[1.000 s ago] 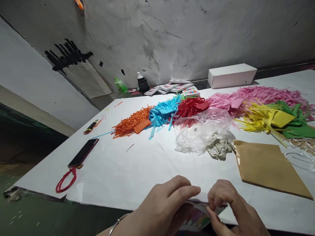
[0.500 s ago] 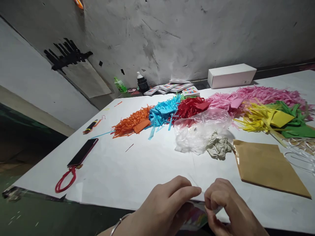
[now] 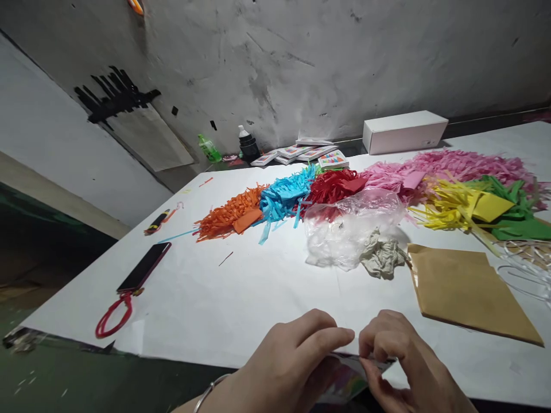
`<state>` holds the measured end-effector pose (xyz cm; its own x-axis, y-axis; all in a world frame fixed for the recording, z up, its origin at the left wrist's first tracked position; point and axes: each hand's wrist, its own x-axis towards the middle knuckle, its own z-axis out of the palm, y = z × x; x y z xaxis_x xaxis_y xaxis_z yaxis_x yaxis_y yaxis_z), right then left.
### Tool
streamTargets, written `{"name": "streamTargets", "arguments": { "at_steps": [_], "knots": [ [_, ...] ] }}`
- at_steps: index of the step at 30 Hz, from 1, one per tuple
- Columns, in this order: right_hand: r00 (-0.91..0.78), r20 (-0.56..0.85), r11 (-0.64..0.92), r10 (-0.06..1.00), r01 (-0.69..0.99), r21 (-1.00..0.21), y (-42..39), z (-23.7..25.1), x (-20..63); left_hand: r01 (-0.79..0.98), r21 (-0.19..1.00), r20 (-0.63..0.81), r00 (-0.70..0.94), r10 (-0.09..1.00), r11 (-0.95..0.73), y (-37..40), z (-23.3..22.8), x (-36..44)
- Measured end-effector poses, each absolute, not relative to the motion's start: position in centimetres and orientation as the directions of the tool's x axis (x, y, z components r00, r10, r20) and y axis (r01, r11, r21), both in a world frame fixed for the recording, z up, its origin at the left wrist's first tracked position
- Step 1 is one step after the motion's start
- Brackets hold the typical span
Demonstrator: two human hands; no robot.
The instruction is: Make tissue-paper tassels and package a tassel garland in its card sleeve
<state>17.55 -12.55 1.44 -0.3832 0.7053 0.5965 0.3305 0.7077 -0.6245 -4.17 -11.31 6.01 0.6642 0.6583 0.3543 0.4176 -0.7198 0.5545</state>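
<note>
At the front edge of the table, a flat glossy packet with a colourful print [image 3: 348, 383] is held low between my two hands, most of it covered by my fingers. My left hand [image 3: 297, 358], with a bangle at the wrist, is closed around the packet's left side. On the other side, my right hand [image 3: 402, 358] pinches the top right edge between thumb and bent fingers. Beyond the hands lie a clear plastic bag [image 3: 329, 244], a crumpled whitish cloth or glove [image 3: 381, 256] and a stack of brown paper [image 3: 467, 287].
Shredded-paper tassels in orange [image 3: 235, 209], blue [image 3: 284, 195], red [image 3: 333, 189], pink [image 3: 477, 166] and yellow [image 3: 456, 201] line the table [image 3: 206, 321]. Behind are flat boxes [image 3: 331, 159] and a white box [image 3: 404, 135]. A phone [image 3: 144, 267] with a red strap lies left.
The packet's top right edge has shifted slightly to the right with my right hand's pinch. My left hand has barely moved, and the things on the table stay put.
</note>
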Motion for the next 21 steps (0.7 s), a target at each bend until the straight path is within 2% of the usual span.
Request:
{"name": "streamTargets", "arguments": {
  "at_steps": [4,8,10,12,16,21],
  "knots": [
    [-0.424,0.594,0.729,0.683,0.364,-0.579,-12.6,1.2,17.4,0.423,0.554,0.352,0.661,0.663,-0.717,-11.3,5.8,-4.2],
    [-0.337,0.598,0.685,0.728,0.299,-0.665,-12.6,1.0,17.7,0.451,0.558,0.343,0.64,0.688,-0.697,-11.4,5.7,-4.4],
    [-0.297,0.575,0.647,0.762,0.32,-0.692,-12.6,0.9,18.3,0.444,0.551,0.349,0.647,0.678,-0.707,-11.4,5.7,-4.6],
    [-0.334,0.543,0.637,0.77,0.366,-0.679,-12.5,1.1,18.9,0.428,0.543,0.36,0.658,0.661,-0.722,-11.4,5.6,-4.7],
    [-0.479,0.517,0.696,0.71,0.365,-0.618,-12.2,2.0,19.3,0.42,0.562,0.336,0.671,0.66,-0.713,-11.3,5.9,-4.8],
    [-0.523,0.512,0.724,0.681,0.375,-0.579,-11.6,3.2,18.6,0.438,0.553,0.326,0.669,0.668,-0.709,-11.7,6.2,-4.6]
  ]
}}
